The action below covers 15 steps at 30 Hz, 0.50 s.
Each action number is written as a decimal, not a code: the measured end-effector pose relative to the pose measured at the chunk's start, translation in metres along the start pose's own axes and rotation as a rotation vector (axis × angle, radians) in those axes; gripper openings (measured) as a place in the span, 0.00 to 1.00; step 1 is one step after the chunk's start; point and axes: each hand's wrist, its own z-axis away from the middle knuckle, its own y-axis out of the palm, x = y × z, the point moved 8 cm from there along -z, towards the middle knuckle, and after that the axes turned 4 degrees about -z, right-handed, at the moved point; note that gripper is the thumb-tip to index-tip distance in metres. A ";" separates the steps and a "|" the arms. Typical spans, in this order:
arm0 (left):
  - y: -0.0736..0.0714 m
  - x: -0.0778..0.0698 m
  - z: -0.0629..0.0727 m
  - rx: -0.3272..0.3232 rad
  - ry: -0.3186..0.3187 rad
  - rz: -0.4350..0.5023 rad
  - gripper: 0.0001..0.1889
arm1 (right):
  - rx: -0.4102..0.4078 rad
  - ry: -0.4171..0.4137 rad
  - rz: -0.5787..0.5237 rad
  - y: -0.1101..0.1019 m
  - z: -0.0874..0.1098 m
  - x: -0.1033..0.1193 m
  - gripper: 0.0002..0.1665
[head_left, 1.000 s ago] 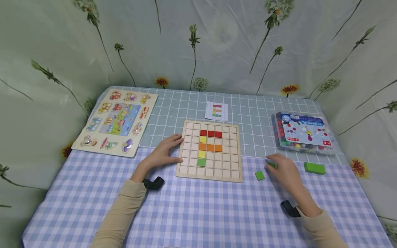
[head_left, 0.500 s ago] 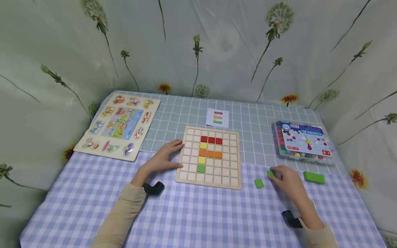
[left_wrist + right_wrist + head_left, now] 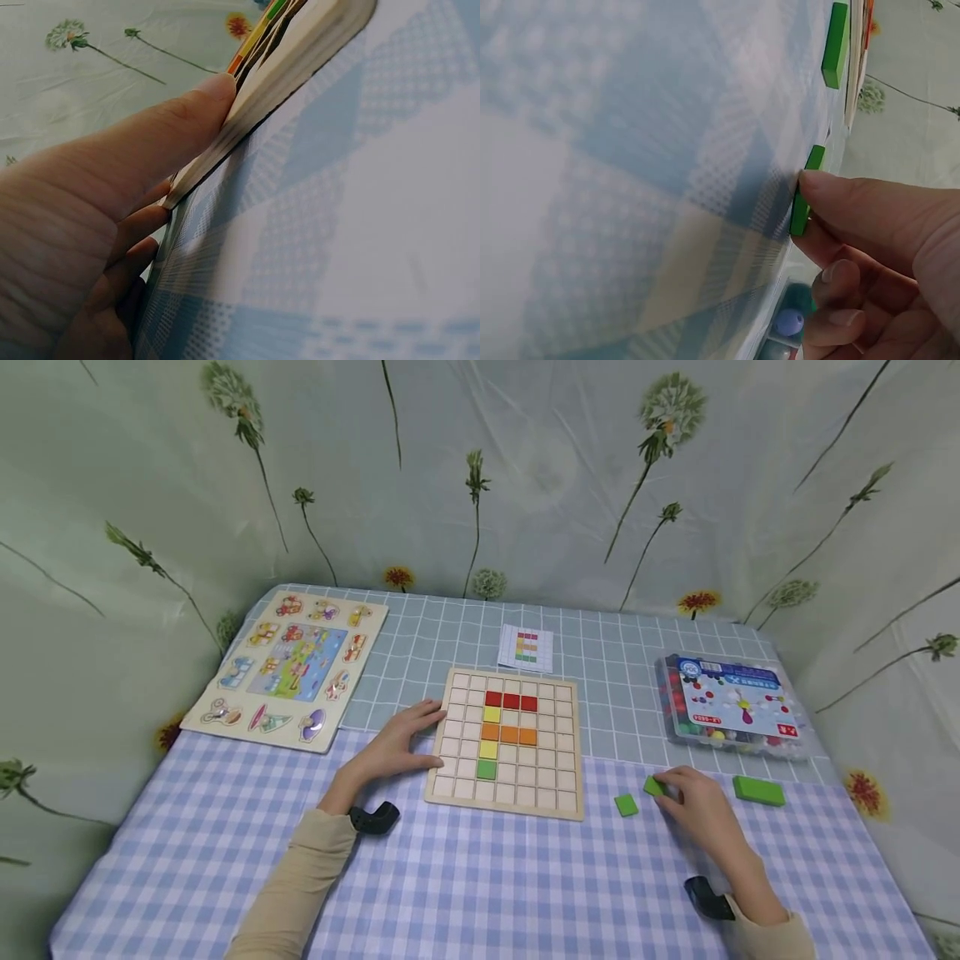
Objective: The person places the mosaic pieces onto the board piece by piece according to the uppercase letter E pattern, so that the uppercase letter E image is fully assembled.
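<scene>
A square wooden grid board [image 3: 558, 793] lies mid-table, with red tiles [image 3: 512, 701], yellow tiles, orange tiles [image 3: 508, 734] and one green tile in its cells. My left hand [image 3: 397, 745] rests at its left edge, thumb and fingers spread. In the left wrist view the thumb [image 3: 161, 135] touches the board's rim [image 3: 300, 67]. To the right of the board, my right hand [image 3: 697, 802] pinches a green square tile [image 3: 653, 787] between thumb and fingers, close over the cloth. A second green tile [image 3: 626, 805] lies flat between that hand and the board.
A green block-like stack [image 3: 759, 791] lies right of my right hand. Behind it stands a clear plastic case [image 3: 735, 706] of colored balls. A pattern card [image 3: 527, 648] lies behind the board; a picture puzzle [image 3: 288, 664] is at the left. A floral curtain hangs behind.
The head view has tipped upward. My right hand's fingers have drawn back a little, and more of the pinched green tile shows. The left hand stays at the board's edge.
</scene>
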 end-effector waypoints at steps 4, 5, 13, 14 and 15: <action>0.002 0.002 0.001 0.008 -0.005 0.003 0.42 | 0.000 -0.018 -0.024 0.000 -0.005 0.007 0.16; 0.002 0.003 0.001 0.013 -0.008 0.005 0.42 | -0.008 -0.031 -0.035 0.000 -0.007 0.010 0.16; 0.001 0.003 -0.001 0.002 -0.001 0.001 0.42 | -0.079 -0.178 -0.113 0.002 -0.022 0.058 0.16; 0.001 0.003 -0.002 0.005 0.000 -0.001 0.42 | -0.080 -0.198 -0.124 0.003 -0.024 0.066 0.16; 0.000 0.002 -0.003 0.007 0.003 -0.001 0.42 | -0.080 -0.217 -0.133 0.004 -0.025 0.073 0.16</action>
